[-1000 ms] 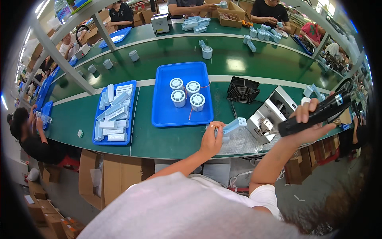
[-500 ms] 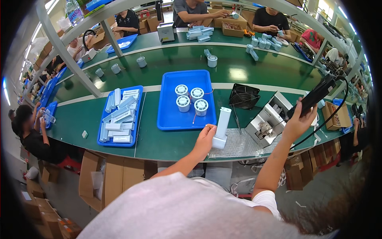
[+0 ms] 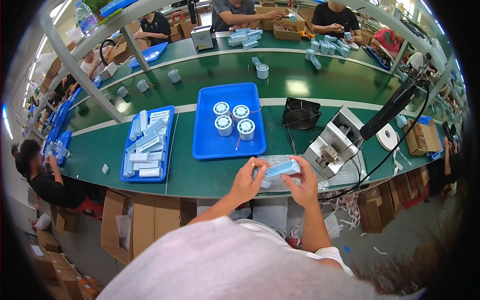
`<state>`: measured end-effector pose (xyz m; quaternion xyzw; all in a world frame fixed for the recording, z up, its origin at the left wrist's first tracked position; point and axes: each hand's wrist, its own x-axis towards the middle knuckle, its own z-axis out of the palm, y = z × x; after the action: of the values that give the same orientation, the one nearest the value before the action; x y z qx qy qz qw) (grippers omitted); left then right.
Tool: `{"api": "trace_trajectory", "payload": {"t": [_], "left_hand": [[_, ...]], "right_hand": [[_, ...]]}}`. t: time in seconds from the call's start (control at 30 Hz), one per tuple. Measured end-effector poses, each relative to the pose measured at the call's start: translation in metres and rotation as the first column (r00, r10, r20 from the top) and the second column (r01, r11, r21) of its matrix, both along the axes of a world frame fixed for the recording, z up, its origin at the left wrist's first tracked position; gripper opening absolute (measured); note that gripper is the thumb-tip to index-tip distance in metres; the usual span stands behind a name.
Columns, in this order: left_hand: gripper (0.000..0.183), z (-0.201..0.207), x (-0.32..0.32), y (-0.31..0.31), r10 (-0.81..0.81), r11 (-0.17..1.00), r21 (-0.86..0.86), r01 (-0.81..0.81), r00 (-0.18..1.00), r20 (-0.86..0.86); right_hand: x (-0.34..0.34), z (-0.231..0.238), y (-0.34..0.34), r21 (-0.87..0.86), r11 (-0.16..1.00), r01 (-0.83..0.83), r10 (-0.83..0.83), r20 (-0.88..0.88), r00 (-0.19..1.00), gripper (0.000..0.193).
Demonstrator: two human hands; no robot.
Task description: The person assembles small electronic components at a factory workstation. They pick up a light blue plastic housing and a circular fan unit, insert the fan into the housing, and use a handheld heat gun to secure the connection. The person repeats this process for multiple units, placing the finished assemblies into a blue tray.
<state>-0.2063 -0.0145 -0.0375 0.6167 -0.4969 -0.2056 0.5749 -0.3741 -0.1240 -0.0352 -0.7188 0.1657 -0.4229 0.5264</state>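
A hollow, channel-shaped light-blue housing (image 3: 283,170), held between two hands above the near edge of the green worktable (image 3: 200,175), lies roughly crosswise before the person, its long recess facing up. The left hand (image 3: 245,182) grips its left end, thumb and fingers brought close together; a small orange-brown item shows at these fingertips, too small to identify. The right hand (image 3: 304,186) holds the other end, thumb along the near side and fingers curled behind the far end.

Beneath and to the right of the hands, a clear bubble-wrap sheet (image 3: 342,181) covers part of the table. On it stands a white metal machine (image 3: 330,145); a black-handled tool (image 3: 395,107) slants up and rightward from its side, with a black cable. Left of the machine is a square black fan (image 3: 301,114).

Beyond the hands, a blue tray (image 3: 207,145) contains four round, slotted-top motor units (image 3: 246,129), standing upright in a cluster. Farther left, a smaller blue tray (image 3: 124,167) bears a heap of pale-blue handle pieces (image 3: 150,145).

At right lie a white tape roll (image 3: 387,137) and a cardboard box (image 3: 417,141). Across the green conveyor (image 3: 210,75), other people sit at work.
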Motion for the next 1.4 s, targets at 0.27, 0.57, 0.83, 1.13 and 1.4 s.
{"api": "trace_trajectory", "payload": {"t": [0.27,0.57,0.83,1.13,1.4], "left_hand": [[0.013,-0.014,0.006,0.001,0.027,1.0,-0.006,-0.027,0.998,-0.062],[0.007,-0.027,0.019,-0.006,-0.015,0.999,-0.048,0.015,1.0,-0.004],[0.011,-0.03,0.022,-0.015,-0.047,0.992,-0.116,0.058,0.994,0.097],[0.054,-0.032,0.025,-0.011,-0.068,0.99,-0.111,0.083,0.988,0.137],[0.073,-0.048,0.03,-0.001,-0.145,0.989,0.026,0.146,0.988,-0.062]], "right_hand": [[0.004,-0.028,-0.01,0.077,0.996,-0.04,0.036,0.041,0.999,0.053],[0.004,-0.051,-0.021,0.19,0.979,-0.076,0.072,0.03,0.997,0.045],[0.005,-0.043,-0.031,0.176,0.984,-0.037,0.053,-0.088,0.995,0.053],[0.009,-0.04,-0.038,-0.006,0.999,0.032,-0.032,-0.207,0.978,0.049],[0.006,-0.011,-0.038,-0.361,0.919,-0.16,-0.051,-0.512,0.858,0.036]]}}
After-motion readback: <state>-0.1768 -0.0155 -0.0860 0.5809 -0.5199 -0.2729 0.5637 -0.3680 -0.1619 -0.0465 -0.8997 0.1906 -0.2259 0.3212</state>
